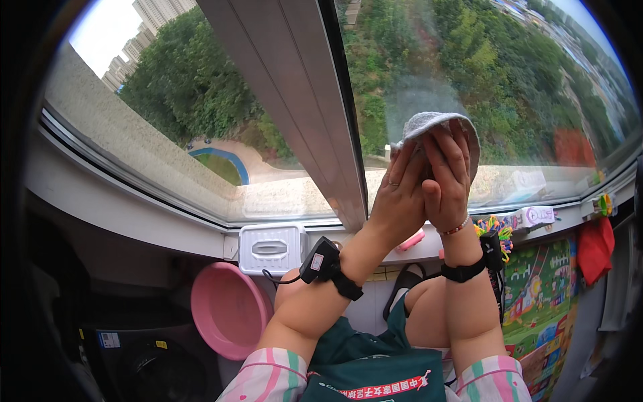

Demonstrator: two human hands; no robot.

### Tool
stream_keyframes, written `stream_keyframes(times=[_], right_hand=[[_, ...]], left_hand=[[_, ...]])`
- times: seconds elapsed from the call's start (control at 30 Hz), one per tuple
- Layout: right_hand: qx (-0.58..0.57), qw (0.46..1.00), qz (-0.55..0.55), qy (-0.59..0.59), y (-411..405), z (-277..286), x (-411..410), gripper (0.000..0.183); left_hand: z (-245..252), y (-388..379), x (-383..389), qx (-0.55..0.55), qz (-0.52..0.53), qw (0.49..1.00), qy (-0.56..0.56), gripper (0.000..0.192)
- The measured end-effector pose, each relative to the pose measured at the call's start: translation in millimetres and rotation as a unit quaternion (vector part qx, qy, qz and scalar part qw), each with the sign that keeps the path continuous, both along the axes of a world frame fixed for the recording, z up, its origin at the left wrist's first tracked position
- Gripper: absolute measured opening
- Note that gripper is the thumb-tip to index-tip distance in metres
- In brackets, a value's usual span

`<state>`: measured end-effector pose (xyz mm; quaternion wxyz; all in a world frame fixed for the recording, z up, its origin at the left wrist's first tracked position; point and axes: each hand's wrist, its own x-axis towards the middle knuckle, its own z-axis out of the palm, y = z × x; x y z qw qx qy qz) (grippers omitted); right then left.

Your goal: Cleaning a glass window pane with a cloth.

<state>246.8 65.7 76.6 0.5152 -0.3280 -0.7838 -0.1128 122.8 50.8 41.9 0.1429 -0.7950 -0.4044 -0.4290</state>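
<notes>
A light grey cloth [427, 121] lies against the window pane [507, 95], right of the wide window frame post [301, 85]. My left hand [404, 193] and my right hand [449, 171] press side by side on the cloth, fingers pointing up. The cloth's edge curls over the fingertips and along the right side of my right hand. A ring sits on a finger of my left hand, and a beaded bracelet is round my right wrist. Hazy streaks show on the glass above the cloth. Both forearms wear black straps with small devices.
On the sill stand a white lidded box [273, 248], a pink object [411, 241], a colourful spiky toy [495, 231] and a small carton [532, 217]. A pink basin [228, 311] is at lower left, beside a dark front-loading washing machine [166, 367]. A red cloth [595, 251] hangs at right near a patterned mat [540, 296].
</notes>
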Motion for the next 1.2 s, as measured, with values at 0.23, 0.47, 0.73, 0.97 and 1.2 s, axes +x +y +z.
stream_keyframes(times=[0.23,0.47,0.73,0.97,1.2], right_hand=[[0.063,0.956,-0.148,0.246,26.1,-7.8,34.4,0.058],[0.000,0.998,-0.064,0.003,-2.8,-5.9,0.6,0.047],[0.052,0.954,-0.152,0.255,20.7,-14.2,23.3,0.047],[0.029,0.987,-0.098,0.121,10.0,-11.7,15.4,0.045],[0.048,0.969,-0.137,0.199,14.7,-14.2,8.0,0.052]], left_hand=[[0.8,1.9,-8.5,0.044,0.085,0.993,-0.073,0.060],[-3.7,-2.9,3.9,0.022,0.022,0.999,0.029,0.048],[2.1,-0.5,-10.1,0.049,0.067,0.995,-0.047,0.063],[-1.9,-3.3,-1.5,0.040,0.065,0.997,0.020,0.058],[-0.6,-6.3,-8.0,0.033,0.052,0.998,-0.029,0.058]])
